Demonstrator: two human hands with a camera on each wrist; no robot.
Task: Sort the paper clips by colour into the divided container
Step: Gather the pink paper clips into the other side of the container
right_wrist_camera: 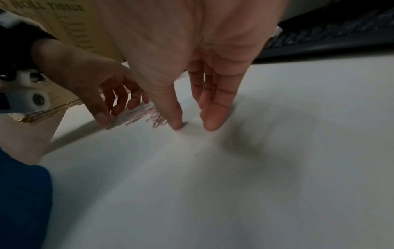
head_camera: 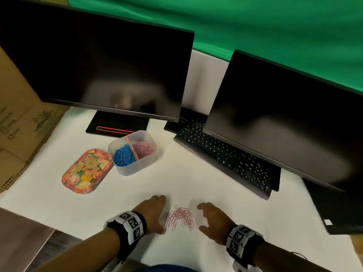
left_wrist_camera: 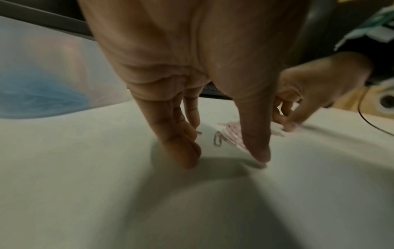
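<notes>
Pink paper clips point(head_camera: 179, 217) lie in a small heap on the white bench point(head_camera: 206, 179), between the two hands. The left hand point(head_camera: 152, 213) and the right hand point(head_camera: 213, 220) both rest fingertips on the bench beside the heap, fingers spread, holding nothing. Farther back stands the divided container point(head_camera: 135, 167), with blue clips point(head_camera: 123, 155) in one part and pink clips point(head_camera: 144, 148) in the other. A flowery tray point(head_camera: 86, 170) sits just beside it. A cardboard box point(right_wrist_camera: 70, 25) reads "ROLL TISSUE". Two dark screens point(head_camera: 102, 63) and a keyboard point(head_camera: 225, 156) stand behind.
</notes>
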